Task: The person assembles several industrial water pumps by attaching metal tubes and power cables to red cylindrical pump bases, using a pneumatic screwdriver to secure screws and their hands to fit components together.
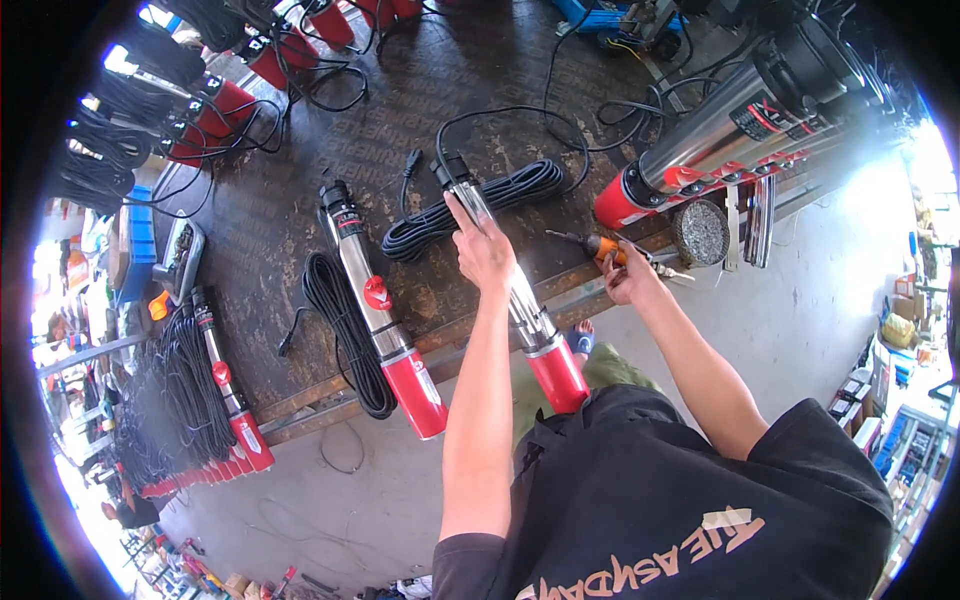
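A submersible pump (525, 295) with a steel tube, black top and red lower end lies across the bench's front edge, its red end against my body. My left hand (485, 252) grips its tube near the black top, the index finger stretched along the steel. Its coiled black cable (470, 208) lies behind on the bench. To the right, my right hand (627, 275) is closed around an orange power screwdriver (602, 246), whose bit points left toward the pump without touching it. A second similar pump (370, 285) lies to the left, beside another coiled cable (345, 335).
Larger steel pumps (715, 140) lie at the right, near a round dish of small metal parts (701, 233). A row of cabled pumps (235, 410) stands at the left edge. More red-ended pumps (232, 105) fill the far left. The dark worn bench (400, 110) has a rusty front rail.
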{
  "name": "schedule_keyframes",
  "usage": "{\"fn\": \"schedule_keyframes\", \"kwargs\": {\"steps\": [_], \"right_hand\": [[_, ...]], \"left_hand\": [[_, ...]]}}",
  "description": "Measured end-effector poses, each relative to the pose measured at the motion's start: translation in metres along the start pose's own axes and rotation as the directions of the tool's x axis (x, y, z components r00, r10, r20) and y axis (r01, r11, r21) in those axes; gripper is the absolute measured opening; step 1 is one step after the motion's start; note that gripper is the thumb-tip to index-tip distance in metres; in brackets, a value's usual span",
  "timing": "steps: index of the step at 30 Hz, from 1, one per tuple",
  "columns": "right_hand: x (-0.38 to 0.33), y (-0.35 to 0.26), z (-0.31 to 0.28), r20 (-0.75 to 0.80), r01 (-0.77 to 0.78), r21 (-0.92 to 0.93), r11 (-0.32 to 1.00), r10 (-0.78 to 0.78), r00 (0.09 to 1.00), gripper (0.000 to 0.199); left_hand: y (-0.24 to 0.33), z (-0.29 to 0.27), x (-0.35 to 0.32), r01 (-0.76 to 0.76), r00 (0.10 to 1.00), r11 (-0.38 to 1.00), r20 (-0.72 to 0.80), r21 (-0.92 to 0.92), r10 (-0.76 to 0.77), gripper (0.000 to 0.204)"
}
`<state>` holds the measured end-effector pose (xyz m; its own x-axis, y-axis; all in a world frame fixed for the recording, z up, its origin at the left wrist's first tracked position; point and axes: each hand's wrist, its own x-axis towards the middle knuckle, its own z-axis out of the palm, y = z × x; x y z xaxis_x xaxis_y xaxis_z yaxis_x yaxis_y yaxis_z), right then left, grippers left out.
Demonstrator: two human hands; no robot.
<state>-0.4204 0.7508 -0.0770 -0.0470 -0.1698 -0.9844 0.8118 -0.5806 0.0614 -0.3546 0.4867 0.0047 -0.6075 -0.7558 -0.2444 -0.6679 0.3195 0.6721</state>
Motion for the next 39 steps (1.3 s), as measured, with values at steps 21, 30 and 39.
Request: {"fn": "schedule_keyframes", "kwargs": {"steps": [21, 30, 39], "right_hand": [[-0.259, 0.254, 0.192, 0.668, 0.214, 0.228, 0.95, -0.312, 0.676, 0.047], [-0.145, 0.166, 0.235, 0.695, 0.914, 0.405, -0.013, -0.646, -0.317, 0.039], [-0.092, 0.126, 0.273, 0.798, 0.978, 0.207, 0.01, -0.581, -0.163, 0.017]], "left_hand": [[-0.004, 0.003, -0.01, -0.098, 0.995, 0.984, -0.037, -0.152, 0.093, 0.066], [-0.003, -0.002, 0.004, -0.005, 1.0, 0.992, 0.012, -0.126, 0.006, 0.069], [-0.003, -0.006, 0.008, 0.034, 0.998, 0.992, 0.052, -0.118, -0.027, 0.067]]}}
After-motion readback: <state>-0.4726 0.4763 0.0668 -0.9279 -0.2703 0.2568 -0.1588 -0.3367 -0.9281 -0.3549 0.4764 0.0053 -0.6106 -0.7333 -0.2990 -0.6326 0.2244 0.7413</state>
